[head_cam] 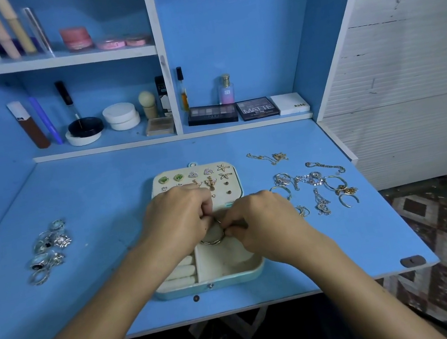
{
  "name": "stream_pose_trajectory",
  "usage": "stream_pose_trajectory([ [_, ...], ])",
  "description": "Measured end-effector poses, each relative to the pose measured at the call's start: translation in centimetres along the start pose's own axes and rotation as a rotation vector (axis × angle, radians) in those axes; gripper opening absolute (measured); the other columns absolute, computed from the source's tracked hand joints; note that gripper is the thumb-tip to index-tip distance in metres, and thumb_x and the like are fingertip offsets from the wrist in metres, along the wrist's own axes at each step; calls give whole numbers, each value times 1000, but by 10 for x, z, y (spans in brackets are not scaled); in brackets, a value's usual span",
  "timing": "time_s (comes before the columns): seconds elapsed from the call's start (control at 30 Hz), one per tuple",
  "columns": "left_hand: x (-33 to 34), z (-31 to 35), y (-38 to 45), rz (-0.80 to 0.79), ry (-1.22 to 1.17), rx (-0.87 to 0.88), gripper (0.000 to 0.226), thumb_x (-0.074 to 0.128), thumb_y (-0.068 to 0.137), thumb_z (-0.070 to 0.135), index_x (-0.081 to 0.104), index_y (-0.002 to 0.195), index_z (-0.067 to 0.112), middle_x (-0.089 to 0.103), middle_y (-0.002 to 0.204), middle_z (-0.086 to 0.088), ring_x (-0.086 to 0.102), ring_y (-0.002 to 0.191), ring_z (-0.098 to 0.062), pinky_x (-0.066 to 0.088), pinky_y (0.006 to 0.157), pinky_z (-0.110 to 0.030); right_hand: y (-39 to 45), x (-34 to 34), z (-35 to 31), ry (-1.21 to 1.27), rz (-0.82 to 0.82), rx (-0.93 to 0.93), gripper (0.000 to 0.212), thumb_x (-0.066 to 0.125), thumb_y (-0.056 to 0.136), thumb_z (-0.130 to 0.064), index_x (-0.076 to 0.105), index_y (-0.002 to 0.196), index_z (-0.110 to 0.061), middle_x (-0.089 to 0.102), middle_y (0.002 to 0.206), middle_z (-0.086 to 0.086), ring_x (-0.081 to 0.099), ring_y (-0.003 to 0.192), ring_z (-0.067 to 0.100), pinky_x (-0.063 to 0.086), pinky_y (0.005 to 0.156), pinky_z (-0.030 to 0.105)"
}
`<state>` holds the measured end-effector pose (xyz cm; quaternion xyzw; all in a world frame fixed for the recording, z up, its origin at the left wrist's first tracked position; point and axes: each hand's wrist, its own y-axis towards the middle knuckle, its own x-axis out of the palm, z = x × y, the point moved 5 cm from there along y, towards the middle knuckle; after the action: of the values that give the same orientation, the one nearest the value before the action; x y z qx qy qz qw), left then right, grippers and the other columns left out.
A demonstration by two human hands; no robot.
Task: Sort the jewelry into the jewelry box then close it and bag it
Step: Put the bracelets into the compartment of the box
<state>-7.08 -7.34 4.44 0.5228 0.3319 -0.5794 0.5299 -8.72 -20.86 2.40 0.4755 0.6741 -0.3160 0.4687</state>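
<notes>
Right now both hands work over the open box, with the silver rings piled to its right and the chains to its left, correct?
Not quite. The head view shows the sides swapped: the rings lie left of the box, the chains right. Both hands, left hand and right hand, do work over it.

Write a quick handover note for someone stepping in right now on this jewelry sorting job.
Left hand and right hand: both pinch a bangle over the open jewelry box; take over that grip.
Done: earrings sit pinned in the lid panel.
Left: rings lie in a pile on the desk to the left; necklaces and bracelets lie to the right. Ring rolls look unfilled where visible.
Then close the box and bag it; no bag is in view.
</notes>
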Motion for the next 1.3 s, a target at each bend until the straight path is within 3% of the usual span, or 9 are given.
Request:
stream_pose_trajectory([
  [0.27,1,-3,9,-50,-59,26,15,69,80,21,58,72,29,58,77,11,54,81,-10,32,54,-20,-5,-10,11,164,130,-23,20,68,91,-23,78,102,-35,70,91,-8,56,75,9,49,76,33],
  [0.4,-1,7,18,-37,-98,59,13,73,81,28,62,75,31,58,78,12,56,82,-10,44,66,-28,-8,-23,29,226,197,25,13,71,90,-25,78,100,-29,70,95,-16,47,66,-10,35,67,12],
  [0.5,1,19,27,-23,-130,83,11,73,83,33,67,77,26,60,78,12,57,82,-10,49,71,-31,-11,-38,49,239,275,106,12,73,89,-25,77,100,-28,57,75,-28,51,67,-13,34,62,3],
  [0.6,6,35,39,-49,-159,110,16,73,84,36,67,74,25,60,78,11,58,80,-10,50,71,-32,-15,-51,72,245,344,185,9,75,88,-24,78,96,-24,52,59,-28,52,67,-17,36,60,2],
  [0.67,10,46,47,-85,-151,114,17,73,85,37,64,73,28,61,80,12,59,82,-11,49,71,-30,-18,-58,89,260,360,249,3,74,88,-26,76,91,-26,57,57,-28,55,61,-12,37,54,5],
  [0.8,18,70,63,-166,-140,119,12,72,86,35,66,79,28,66,82,11,63,87,-14,52,75,-30,-24,-72,120,285,402,353,5,71,91,-21,76,90,-23,68,80,-17,56,53,0,40,48,7],
  [0.9,25,83,71,-240,-126,133,9,74,85,35,69,85,28,70,88,8,64,90,-16,53,77,-31,-26,-79,143,260,399,431,6,70,91,-19,75,89,-19,67,77,-12,59,55,7,37,46,10],
  [1.07,38,91,83,-303,-73,99,27,79,76,50,66,86,28,65,103,4,60,100,-19,48,76,-30,-26,-74,176,229,310,564,17,72,89,-22,75,104,-14,70,90,-3,64,71,15,43,54,20],
  [1.3,49,92,84,-323,-30,58,48,79,71,55,70,98,17,63,103,0,61,98,-22,49,75,-31,-24,-65,194,136,190,631,28,78,84,-32,72,107,-18,66,89,-6,58,84,13,47,73,27],
])
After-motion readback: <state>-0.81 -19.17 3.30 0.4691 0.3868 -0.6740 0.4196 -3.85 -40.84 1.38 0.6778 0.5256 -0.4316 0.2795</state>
